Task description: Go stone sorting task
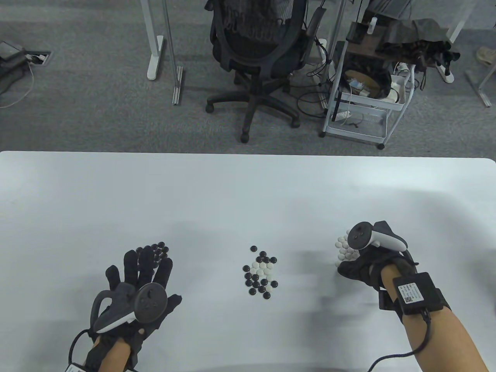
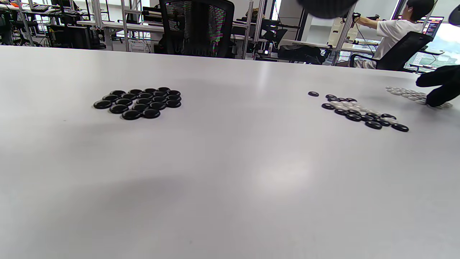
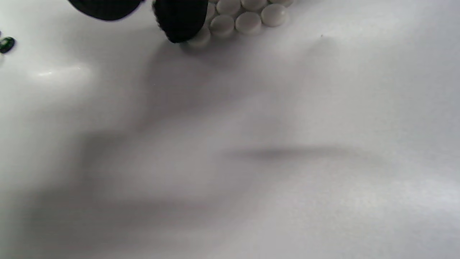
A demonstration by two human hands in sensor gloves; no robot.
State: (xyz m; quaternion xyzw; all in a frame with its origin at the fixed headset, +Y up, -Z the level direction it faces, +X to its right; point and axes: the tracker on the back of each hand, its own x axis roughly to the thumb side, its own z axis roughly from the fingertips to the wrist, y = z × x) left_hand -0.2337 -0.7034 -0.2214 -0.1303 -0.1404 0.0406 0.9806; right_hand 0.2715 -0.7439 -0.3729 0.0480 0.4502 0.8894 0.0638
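Note:
Several black stones (image 1: pixel 159 249) lie grouped at the left, also in the left wrist view (image 2: pixel 138 102). My left hand (image 1: pixel 144 271) lies just short of them, its fingers straight and spread and holding nothing. A mixed pile of black and white stones (image 1: pixel 260 276) sits at the centre (image 2: pixel 359 113). White stones (image 1: pixel 344 248) are grouped at the right (image 3: pixel 239 18), partly hidden by my right hand (image 1: pixel 350 269). One of its fingertips (image 3: pixel 179 21) touches a white stone at the group's near edge, and nothing shows between finger and thumb.
The white table (image 1: pixel 248 193) stretches wide around the three groups. Beyond its far edge stand an office chair (image 1: pixel 255 50) and a wire cart (image 1: pixel 364 97). A seated person (image 2: pixel 399 32) works at a far desk.

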